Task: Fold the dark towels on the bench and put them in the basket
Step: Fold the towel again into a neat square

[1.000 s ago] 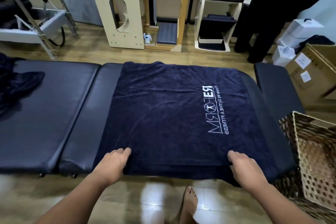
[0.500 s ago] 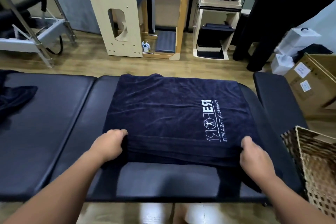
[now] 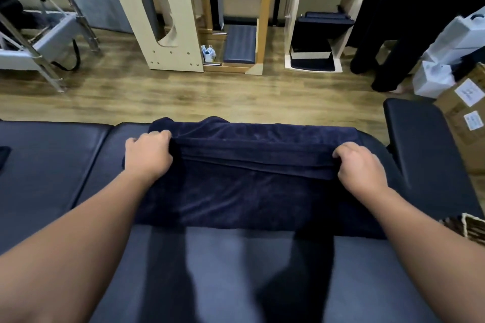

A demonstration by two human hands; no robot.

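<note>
At mid-frame a dark towel (image 3: 236,191) lies folded over on the counter (image 3: 52,178). The left hand (image 3: 147,156) and right hand (image 3: 359,168), fingers curled, each pinch an end of its upper folded edge. A basket (image 3: 469,228) corner shows at the right edge.

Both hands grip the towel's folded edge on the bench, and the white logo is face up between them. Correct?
Not quite. In the head view no logo shows: the towel is plain dark cloth between the hands. The rest holds: left hand and right hand each grip the folded edge, and the towel lies on the bench.
</note>
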